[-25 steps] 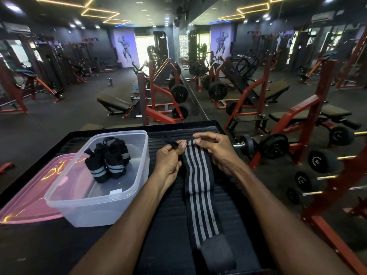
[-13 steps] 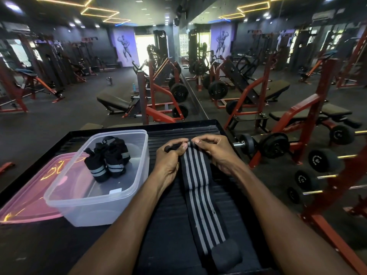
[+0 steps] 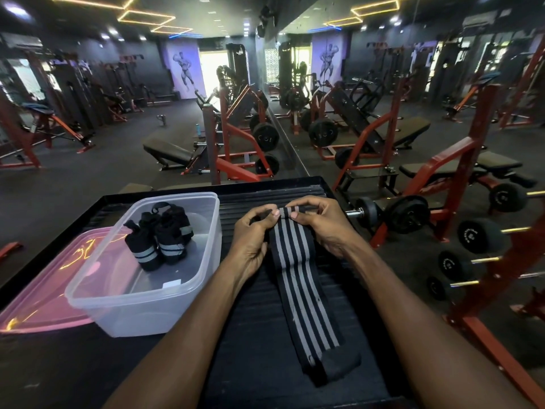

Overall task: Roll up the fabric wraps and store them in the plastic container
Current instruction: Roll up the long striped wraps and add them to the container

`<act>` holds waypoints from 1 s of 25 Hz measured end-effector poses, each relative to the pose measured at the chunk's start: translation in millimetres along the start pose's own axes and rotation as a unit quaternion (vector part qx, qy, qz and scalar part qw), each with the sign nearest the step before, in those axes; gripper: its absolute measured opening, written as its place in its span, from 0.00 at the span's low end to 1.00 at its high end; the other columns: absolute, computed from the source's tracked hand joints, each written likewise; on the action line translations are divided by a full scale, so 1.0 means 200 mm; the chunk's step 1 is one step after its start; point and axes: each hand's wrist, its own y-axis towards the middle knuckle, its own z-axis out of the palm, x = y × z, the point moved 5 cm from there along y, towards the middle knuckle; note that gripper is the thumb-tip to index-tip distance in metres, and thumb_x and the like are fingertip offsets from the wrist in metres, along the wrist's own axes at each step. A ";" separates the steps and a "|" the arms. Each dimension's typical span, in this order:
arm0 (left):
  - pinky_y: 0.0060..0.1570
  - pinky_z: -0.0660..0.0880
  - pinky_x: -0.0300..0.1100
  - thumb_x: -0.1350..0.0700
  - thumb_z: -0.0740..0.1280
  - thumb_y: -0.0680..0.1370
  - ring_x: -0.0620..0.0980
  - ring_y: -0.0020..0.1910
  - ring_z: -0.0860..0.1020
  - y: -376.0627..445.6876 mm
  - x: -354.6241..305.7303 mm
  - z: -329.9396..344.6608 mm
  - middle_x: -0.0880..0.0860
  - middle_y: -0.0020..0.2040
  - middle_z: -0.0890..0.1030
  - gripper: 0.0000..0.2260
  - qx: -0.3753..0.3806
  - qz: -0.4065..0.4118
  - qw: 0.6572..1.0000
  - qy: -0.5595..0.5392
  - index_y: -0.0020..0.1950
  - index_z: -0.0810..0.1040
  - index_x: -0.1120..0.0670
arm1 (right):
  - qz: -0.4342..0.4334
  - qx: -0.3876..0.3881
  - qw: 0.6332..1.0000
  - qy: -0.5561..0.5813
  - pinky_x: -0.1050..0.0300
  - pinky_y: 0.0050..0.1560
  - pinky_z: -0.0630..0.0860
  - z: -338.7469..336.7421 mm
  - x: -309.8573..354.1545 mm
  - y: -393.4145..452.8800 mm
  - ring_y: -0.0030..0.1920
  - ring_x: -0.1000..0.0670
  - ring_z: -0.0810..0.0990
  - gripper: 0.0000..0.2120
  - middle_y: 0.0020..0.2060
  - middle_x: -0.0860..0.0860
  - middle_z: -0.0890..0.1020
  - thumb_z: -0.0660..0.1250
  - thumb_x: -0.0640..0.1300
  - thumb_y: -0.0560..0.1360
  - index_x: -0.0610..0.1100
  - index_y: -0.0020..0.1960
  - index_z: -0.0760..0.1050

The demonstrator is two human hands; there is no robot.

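Note:
A long black fabric wrap with grey stripes (image 3: 300, 287) lies flat on the black ribbed table (image 3: 265, 335), running from my fingers toward me. My left hand (image 3: 253, 231) and my right hand (image 3: 321, 225) both pinch its far end, where the fabric is turned over into a small fold. To the left stands a clear plastic container (image 3: 203, 273). Inside it, several rolled black wraps (image 3: 160, 237) stand together at the back.
A pink lid (image 3: 38, 293) lies under and left of the container. The table's raised rim (image 3: 265, 183) runs along the far side. Red weight benches and a dumbbell rack (image 3: 477, 240) stand close on the right, and a mirror wall lies ahead.
My fingers have drawn closer together at the wrap's far end and begun turning it over. The near end of the wrap has slid slightly to the right.

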 end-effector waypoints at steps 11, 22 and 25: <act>0.57 0.80 0.49 0.67 0.71 0.75 0.54 0.50 0.83 -0.01 -0.01 0.01 0.60 0.50 0.84 0.07 0.004 0.007 1.000 0.028 0.52 0.83 0.61 | -0.001 -0.008 1.000 0.013 0.58 0.49 0.79 0.01 0.00 0.00 0.43 0.52 0.84 0.09 0.37 0.47 0.85 0.70 0.26 0.70 0.38 0.43 0.82; 0.58 0.79 0.51 0.61 0.72 0.76 0.54 0.50 0.83 0.00 -0.02 0.01 0.58 0.48 0.85 0.03 0.011 0.030 0.998 0.048 0.49 0.83 0.58 | 0.028 0.019 0.999 0.039 0.47 0.51 0.82 0.01 0.03 -0.02 0.47 0.45 0.84 0.10 0.45 0.43 0.85 0.69 0.28 0.73 0.37 0.51 0.82; 0.61 0.77 0.54 0.57 0.73 0.76 0.56 0.52 0.83 0.00 -0.01 0.00 0.58 0.49 0.86 0.05 0.009 0.031 0.997 0.073 0.48 0.85 0.57 | 0.017 0.023 0.999 0.026 0.47 0.54 0.82 0.02 0.03 -0.02 0.49 0.45 0.85 0.12 0.45 0.43 0.85 0.68 0.25 0.72 0.38 0.49 0.83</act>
